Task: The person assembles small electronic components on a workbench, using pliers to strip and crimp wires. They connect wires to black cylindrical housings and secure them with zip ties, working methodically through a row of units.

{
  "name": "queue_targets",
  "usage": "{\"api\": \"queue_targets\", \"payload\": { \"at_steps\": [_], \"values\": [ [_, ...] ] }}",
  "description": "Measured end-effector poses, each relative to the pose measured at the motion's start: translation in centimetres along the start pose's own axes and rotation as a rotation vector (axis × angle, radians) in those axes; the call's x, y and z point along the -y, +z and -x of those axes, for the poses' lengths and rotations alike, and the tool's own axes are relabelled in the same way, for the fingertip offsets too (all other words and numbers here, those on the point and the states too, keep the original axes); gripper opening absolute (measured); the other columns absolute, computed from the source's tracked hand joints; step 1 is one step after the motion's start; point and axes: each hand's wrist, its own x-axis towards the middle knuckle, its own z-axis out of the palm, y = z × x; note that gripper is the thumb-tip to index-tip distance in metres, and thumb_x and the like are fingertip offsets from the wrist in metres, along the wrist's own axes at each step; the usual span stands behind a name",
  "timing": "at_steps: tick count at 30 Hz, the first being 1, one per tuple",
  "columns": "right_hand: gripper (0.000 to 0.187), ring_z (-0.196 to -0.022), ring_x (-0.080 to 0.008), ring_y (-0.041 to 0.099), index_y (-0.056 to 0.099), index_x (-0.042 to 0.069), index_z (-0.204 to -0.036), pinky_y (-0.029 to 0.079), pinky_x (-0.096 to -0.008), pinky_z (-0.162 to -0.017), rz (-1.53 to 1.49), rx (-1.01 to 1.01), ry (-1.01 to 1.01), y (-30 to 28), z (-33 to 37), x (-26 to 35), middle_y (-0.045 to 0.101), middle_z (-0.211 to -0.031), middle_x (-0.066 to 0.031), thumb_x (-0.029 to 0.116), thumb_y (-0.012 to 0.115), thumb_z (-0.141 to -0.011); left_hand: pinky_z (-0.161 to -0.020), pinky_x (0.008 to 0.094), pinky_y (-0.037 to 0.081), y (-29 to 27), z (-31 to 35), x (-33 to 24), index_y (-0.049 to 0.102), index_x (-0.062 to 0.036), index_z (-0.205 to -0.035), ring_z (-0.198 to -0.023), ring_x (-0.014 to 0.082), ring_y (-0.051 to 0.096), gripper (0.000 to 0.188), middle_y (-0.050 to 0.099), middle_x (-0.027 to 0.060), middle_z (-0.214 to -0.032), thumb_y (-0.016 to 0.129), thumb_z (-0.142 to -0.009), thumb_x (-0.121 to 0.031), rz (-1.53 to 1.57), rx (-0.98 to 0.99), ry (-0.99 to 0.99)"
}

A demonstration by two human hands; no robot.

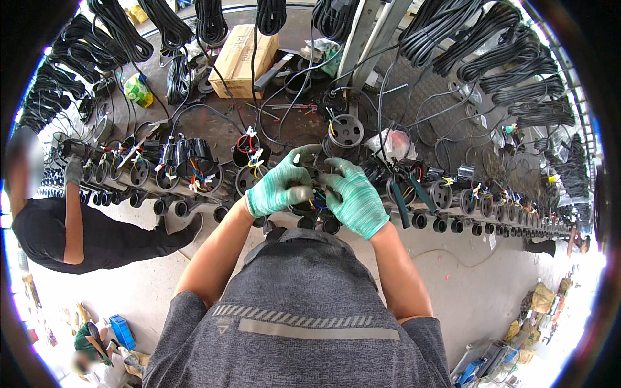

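Note:
Both my hands wear green and grey knit gloves and meet over a round black housing in the middle of the row. My left hand (279,187) curls its fingers toward a small dark part between the hands. My right hand (355,200) bends its fingers in from the other side. What each pinches is hidden by the gloves. Blue and yellow wires (317,200) show just below the fingertips. Right of my right hand, pliers with dark green handles (400,204) rest against another housing. A wheel-like black housing (345,131) stands just beyond my hands.
Rows of round black housings (442,194) with coloured wires run left and right. Coiled black cables (211,22) hang above the bench. A cardboard box (243,61) and a metal post (366,45) stand beyond. A co-worker (77,226) works at the left.

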Motion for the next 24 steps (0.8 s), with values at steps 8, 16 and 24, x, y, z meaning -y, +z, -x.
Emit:
{"api": "queue_targets", "payload": {
  "at_steps": [8, 16, 24],
  "values": [
    [0.036, -0.129, -0.0374, 0.062, 0.078, 0.009, -0.114, 0.054, -0.0477, -0.106, 0.352, 0.170, 0.101, 0.0, -0.8, 2.2, 0.061, -0.147, -0.0129, 0.018, 0.087, -0.081, -0.101, 0.0405, 0.058, 1.8, 0.7, -1.0, 0.069, -0.0044, -0.102, -0.134, 0.0384, 0.057, 0.031, 0.032, 0.0266, -0.165, 0.083, -0.075, -0.005, -0.436, -0.017, -0.095],
    [0.030, -0.119, -0.0376, 0.066, 0.077, 0.002, -0.109, 0.056, -0.0442, -0.103, 0.160, 0.052, 0.074, 2.6, -0.7, 0.3, 0.067, -0.138, -0.0163, 0.010, 0.083, -0.082, -0.096, 0.0369, 0.057, 2.3, 1.3, 0.2, 0.062, -0.0011, -0.101, -0.129, 0.0323, 0.059, 0.029, 0.041, 0.0218, -0.162, 0.066, -0.077, 0.014, -0.374, -0.106, -0.054],
    [0.032, -0.124, -0.0381, 0.065, 0.077, -0.001, -0.109, 0.055, -0.0443, -0.106, 0.235, 0.040, -0.041, 2.8, -0.3, -0.1, 0.065, -0.142, -0.0179, 0.013, 0.083, -0.081, -0.110, 0.0395, 0.050, 1.9, 1.7, 1.8, 0.066, -0.0016, -0.091, -0.129, 0.0319, 0.059, 0.022, 0.046, 0.0234, -0.156, 0.059, -0.075, 0.012, -0.285, -0.192, 0.036]
  ]
}}
